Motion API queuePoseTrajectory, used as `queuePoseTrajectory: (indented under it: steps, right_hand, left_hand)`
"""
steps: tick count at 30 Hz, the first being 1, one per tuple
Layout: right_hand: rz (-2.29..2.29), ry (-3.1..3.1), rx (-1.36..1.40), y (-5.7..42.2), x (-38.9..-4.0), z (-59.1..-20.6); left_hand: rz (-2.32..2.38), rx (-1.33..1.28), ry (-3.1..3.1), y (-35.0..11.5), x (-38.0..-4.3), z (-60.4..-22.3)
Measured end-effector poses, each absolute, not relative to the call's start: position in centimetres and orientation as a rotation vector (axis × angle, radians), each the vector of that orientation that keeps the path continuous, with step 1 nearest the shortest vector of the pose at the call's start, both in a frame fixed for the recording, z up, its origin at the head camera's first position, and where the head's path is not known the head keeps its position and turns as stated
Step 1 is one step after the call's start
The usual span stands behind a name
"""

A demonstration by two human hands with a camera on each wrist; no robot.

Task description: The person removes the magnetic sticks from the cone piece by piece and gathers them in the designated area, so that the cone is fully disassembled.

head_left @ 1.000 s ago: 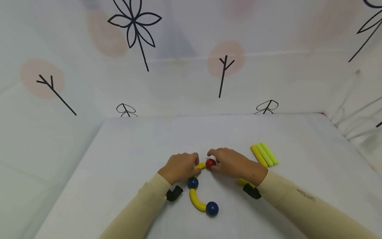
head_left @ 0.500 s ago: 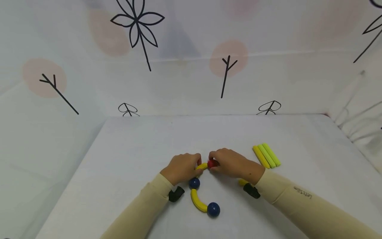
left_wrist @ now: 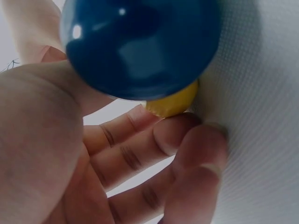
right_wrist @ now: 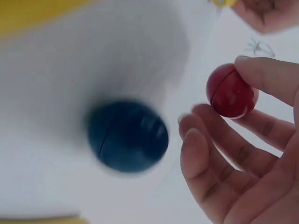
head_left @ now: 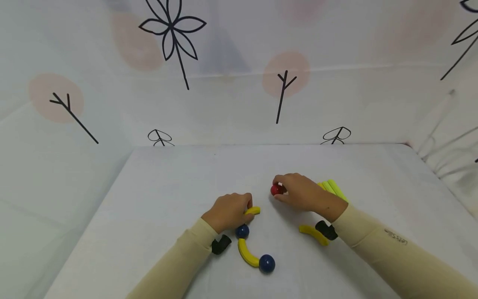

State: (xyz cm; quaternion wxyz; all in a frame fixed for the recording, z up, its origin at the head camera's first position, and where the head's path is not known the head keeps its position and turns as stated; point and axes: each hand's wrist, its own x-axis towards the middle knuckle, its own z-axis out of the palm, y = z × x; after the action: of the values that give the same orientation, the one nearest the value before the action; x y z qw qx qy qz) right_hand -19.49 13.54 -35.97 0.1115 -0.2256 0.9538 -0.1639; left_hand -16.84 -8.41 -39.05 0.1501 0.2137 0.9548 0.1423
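In the head view my left hand (head_left: 228, 211) pinches a short curved yellow rod (head_left: 254, 210), most of it hidden by the fingers. Close beneath that hand lies a blue ball (head_left: 242, 231), which also looms large as a blue ball (left_wrist: 140, 51) in the left wrist view. My right hand (head_left: 301, 193) grips a red ball (head_left: 276, 189), apart from the rod's free end. Between thumb and fingertips, the red ball (right_wrist: 231, 91) shows clearly in the right wrist view. Another curved yellow rod (head_left: 246, 253) joins the first blue ball to a second blue ball (head_left: 267, 263).
A loose curved yellow rod (head_left: 313, 234) lies below the right wrist. Partly behind the right hand are straight yellow and lime rods (head_left: 336, 190) side by side. Everything sits on a white tabletop (head_left: 179, 178) with a patterned cloth (head_left: 231, 104) behind it.
The right hand closes round the red ball, then moves it off the end of the curved yellow rod, up and to the right. The left hand stays on its rod.
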Motion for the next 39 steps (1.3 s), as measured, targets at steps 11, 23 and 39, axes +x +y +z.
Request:
queuePoseTrajectory:
  steps: [11,23,39]
  right_hand:
    - [-0.440,2.847,-0.604,17.7,-20.9,-35.8]
    - [-0.425,2.735,-0.452,19.1,-21.9,-36.4]
    - [-0.422,2.682,-0.448,19.4,-22.0,-36.8]
  left_hand:
    - [0.375,0.642,2.766,-8.4,-16.8,-39.2]
    - [0.385,0.648,2.771,-8.4,-16.6,-39.1]
    - [0.388,0.647,2.765,-8.5,-16.6,-38.9]
